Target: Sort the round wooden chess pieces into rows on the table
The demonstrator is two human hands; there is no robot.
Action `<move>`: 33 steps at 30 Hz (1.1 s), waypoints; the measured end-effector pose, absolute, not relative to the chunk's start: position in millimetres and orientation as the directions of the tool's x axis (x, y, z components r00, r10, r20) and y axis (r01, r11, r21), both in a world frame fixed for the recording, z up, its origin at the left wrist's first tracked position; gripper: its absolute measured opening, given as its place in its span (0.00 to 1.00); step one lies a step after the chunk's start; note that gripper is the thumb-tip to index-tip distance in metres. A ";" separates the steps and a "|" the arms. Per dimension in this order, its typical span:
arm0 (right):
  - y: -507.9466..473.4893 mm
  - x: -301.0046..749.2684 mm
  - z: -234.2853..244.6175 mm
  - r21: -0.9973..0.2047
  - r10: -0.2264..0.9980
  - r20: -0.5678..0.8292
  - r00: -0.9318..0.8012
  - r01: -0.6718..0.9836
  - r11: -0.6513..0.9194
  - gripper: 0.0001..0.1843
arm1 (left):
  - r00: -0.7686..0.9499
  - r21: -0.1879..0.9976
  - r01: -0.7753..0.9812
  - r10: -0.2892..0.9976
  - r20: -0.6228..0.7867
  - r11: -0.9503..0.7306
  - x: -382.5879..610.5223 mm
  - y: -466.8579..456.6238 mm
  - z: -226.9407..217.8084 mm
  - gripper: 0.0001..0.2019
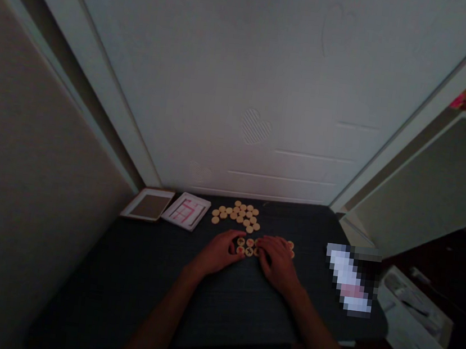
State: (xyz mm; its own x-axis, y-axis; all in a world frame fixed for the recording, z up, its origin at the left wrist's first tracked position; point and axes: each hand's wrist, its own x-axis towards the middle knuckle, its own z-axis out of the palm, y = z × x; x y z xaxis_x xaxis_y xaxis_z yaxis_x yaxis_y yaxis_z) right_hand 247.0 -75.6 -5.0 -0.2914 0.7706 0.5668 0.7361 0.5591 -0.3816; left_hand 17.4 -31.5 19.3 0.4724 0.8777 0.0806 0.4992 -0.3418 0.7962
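Both my hands rest on a dark table (139,276), close together. My left hand (220,252) and my right hand (277,258) bracket a small cluster of round wooden game pieces (249,246) with red and dark marks on their faces. Fingers of both hands curl down onto these pieces and touch them; the dim light hides whether any piece is gripped. A larger heap of plain-looking wooden discs (239,214) lies just beyond the hands, untouched. A few more discs (291,246) show past my right hand.
An open box tray (148,205) and a white lid or board with red lines (186,211) lie at the table's back left. A blurred-out object (350,279) sits at the right. A white door stands behind the table; a wall at left, a cabinet (440,183) at right.
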 end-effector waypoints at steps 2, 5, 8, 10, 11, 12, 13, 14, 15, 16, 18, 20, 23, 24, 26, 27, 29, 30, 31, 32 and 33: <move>-76.2 246.8 -3.7 -0.387 0.767 0.579 -0.276 0.734 0.557 0.14 | 0.481 0.796 0.490 0.872 0.094 -0.356 16.5 -31.2 19.5 0.28; -78.2 246.1 -1.8 -0.402 0.770 0.589 -0.244 0.739 0.541 0.14 | 0.458 0.757 0.510 0.874 0.165 -0.410 10.5 -26.8 20.3 0.26; -81.7 244.1 -1.7 -0.400 0.768 0.599 -0.228 0.745 0.533 0.12 | 0.353 0.637 0.615 0.885 0.304 -0.465 -0.8 -18.2 18.1 0.20; -84.5 242.0 -2.6 -0.387 0.759 0.603 -0.245 0.742 0.547 0.12 | 0.304 0.536 0.697 0.874 0.379 -0.475 -8.8 -12.8 14.3 0.18; -85.7 241.0 -3.2 -0.379 0.754 0.605 -0.257 0.740 0.556 0.12 | 0.299 0.492 0.730 0.868 0.396 -0.475 -12.3 -11.0 11.9 0.18; -86.8 240.0 -3.8 -0.373 0.751 0.604 -0.268 0.738 0.563 0.12 | 0.304 0.452 0.754 0.862 0.405 -0.478 -15.1 -10.0 9.5 0.18; -87.7 239.1 -4.2 -0.367 0.748 0.603 -0.277 0.736 0.569 0.12 | 0.314 0.417 0.771 0.858 0.407 -0.481 -17.3 -9.8 7.2 0.18; -88.3 238.4 -4.6 -0.363 0.746 0.603 -0.282 0.736 0.572 0.12 | 0.326 0.389 0.784 0.854 0.406 -0.484 -18.8 -10.6 5.2 0.18; -88.6 237.9 -4.7 -0.360 0.744 0.605 -0.285 0.735 0.574 0.11 | 0.335 0.366 0.792 0.850 0.407 -0.488 -19.7 -12.3 3.5 0.17; -88.8 237.7 -4.6 -0.359 0.742 0.607 -0.284 0.735 0.575 0.11 | 0.339 0.350 0.799 0.847 0.410 -0.489 -20.3 -14.8 2.2 0.17; -89.3 237.4 -3.7 -0.361 0.739 0.612 -0.281 0.732 0.578 0.12 | 0.343 0.333 0.803 0.841 0.419 -0.494 -21.2 -22.0 0.9 0.16; -91.0 236.6 -2.2 -0.366 0.737 0.617 -0.277 0.728 0.579 0.12 | 0.360 0.333 0.793 0.833 0.420 -0.510 -23.1 -31.1 0.8 0.16; -97.9 232.3 0.5 -0.380 0.736 0.618 -0.277 0.715 0.587 0.12 | 0.402 0.350 0.760 0.819 0.409 -0.548 -29.2 -43.3 1.0 0.16; -101.4 229.7 1.1 -0.385 0.734 0.618 -0.280 0.707 0.594 0.12 | 0.404 0.354 0.756 0.818 0.409 -0.550 -32.0 -45.8 0.9 0.16; -109.7 223.3 1.9 -0.391 0.728 0.616 -0.299 0.686 0.613 0.13 | 0.380 0.362 0.764 0.826 0.416 -0.534 -37.6 -47.6 0.7 0.16; -114.2 219.7 2.1 -0.392 0.724 0.614 -0.314 0.675 0.625 0.13 | 0.364 0.365 0.771 0.832 0.419 -0.522 -40.0 -47.5 0.7 0.16; -123.5 212.3 2.4 -0.396 0.719 0.606 -0.340 0.655 0.643 0.13 | 0.347 0.377 0.776 0.841 0.414 -0.506 -43.3 -47.2 1.3 0.16; -128.0 208.8 2.7 -0.403 0.722 0.599 -0.347 0.648 0.646 0.13 | 0.355 0.382 0.773 0.844 0.402 -0.507 -44.0 -48.0 1.9 0.15; -132.4 205.5 3.1 -0.414 0.728 0.592 -0.347 0.644 0.644 0.13 | 0.365 0.386 0.769 0.846 0.389 -0.510 -44.2 -49.9 2.7 0.14; -136.5 202.5 3.6 -0.424 0.735 0.582 -0.348 0.641 0.640 0.13 | 0.376 0.388 0.767 0.847 0.376 -0.512 -43.9 -52.9 3.7 0.13; -140.3 199.8 4.1 -0.435 0.743 0.571 -0.348 0.639 0.634 0.13 | 0.384 0.387 0.766 0.848 0.365 -0.513 -43.2 -56.9 4.9 0.12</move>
